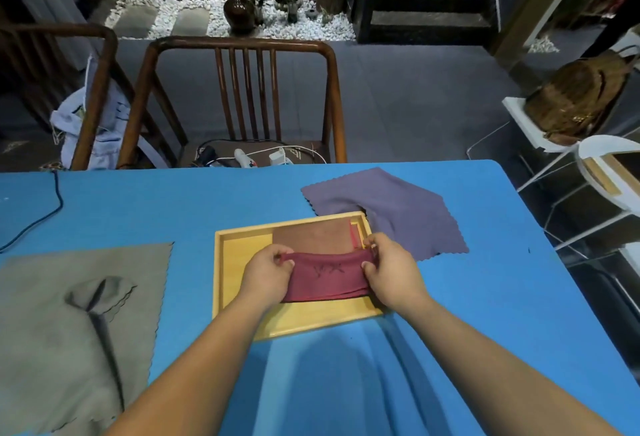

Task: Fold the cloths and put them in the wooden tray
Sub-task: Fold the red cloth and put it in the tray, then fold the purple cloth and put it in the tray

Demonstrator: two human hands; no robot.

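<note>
A folded dark red cloth (325, 276) hangs just over the wooden tray (235, 255) in the middle of the blue table. My left hand (268, 271) pinches its left end and my right hand (389, 267) pinches its right end. A folded brown cloth (311, 235) lies in the far half of the tray, with a red cloth edge (355, 236) showing at its right side. A purple cloth (391, 207) lies spread out behind the tray to the right, one corner draped over the tray rim. A grey cloth (79, 314), wrinkled in the middle, lies flat at the left.
The blue tablecloth (145, 207) has folds near the front edge. A black cable (52, 207) runs across the far left of the table. A wooden chair (242, 89) with cables and chargers on its seat stands behind the table. White chairs (595, 165) stand at the right.
</note>
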